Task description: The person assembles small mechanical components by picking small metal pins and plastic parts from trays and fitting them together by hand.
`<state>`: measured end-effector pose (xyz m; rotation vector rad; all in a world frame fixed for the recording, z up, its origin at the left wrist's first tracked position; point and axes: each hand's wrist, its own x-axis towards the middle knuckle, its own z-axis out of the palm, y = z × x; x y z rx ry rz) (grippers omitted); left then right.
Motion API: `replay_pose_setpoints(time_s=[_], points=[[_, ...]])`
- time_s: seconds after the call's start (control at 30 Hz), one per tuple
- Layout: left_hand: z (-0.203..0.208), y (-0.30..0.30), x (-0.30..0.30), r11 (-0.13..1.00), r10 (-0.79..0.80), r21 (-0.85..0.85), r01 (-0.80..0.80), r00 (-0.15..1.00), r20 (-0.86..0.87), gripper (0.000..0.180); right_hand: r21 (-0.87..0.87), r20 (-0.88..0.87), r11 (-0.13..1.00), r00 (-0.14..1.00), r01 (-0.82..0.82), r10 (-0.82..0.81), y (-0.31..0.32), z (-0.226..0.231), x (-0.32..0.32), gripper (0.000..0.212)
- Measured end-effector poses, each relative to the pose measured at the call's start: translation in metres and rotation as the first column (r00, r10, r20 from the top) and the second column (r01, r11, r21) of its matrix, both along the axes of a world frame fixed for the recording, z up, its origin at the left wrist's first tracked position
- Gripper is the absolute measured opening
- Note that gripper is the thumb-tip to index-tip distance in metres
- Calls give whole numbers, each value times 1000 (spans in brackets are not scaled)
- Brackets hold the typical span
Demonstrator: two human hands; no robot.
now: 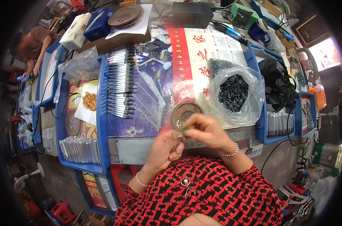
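Note:
My left hand (165,150) is closed in front of my body at the table's near edge. A small silvery piece shows between its thumb and fingers, too small to name. My right hand (207,132) is pinched with its fingertips right beside the left ones; whatever it holds is hidden. Just beyond both hands sits a round brown dish (177,112) with small shiny metal pieces in it, partly covered by the right hand. To its right lies an open clear plastic bag (256,96) full of small black parts (233,92).
Slim silver rods with black ends (120,84) lie in a row at left. Blue trays (103,128) beside them hold more silver rods (79,150) and orange-brown pieces (89,101). Another blue tray (262,130) stands at right with a black bag (278,84). A person (39,45) sits far left.

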<state>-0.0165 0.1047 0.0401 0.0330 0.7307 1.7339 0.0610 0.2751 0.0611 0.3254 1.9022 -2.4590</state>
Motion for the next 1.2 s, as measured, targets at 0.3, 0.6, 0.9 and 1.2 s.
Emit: replay_pose_setpoints(time_s=[0.3,0.6,0.9,1.2], points=[[-10,-3,-8,998,55,-42,-52,997,53,29,808,-11,492,843,325,-538,115,-19,38,15],[-10,-5,-10,995,89,-49,-89,996,5,34,997,47,70,868,-14,-494,115,-29,21,18],[-13,-5,-9,995,54,-81,-50,997,46,34,977,-34,164,854,138,-519,112,-30,22,16],[-9,-1,-10,998,51,-39,-47,995,90,29,563,-8,661,803,496,-596,108,-26,28,16]])
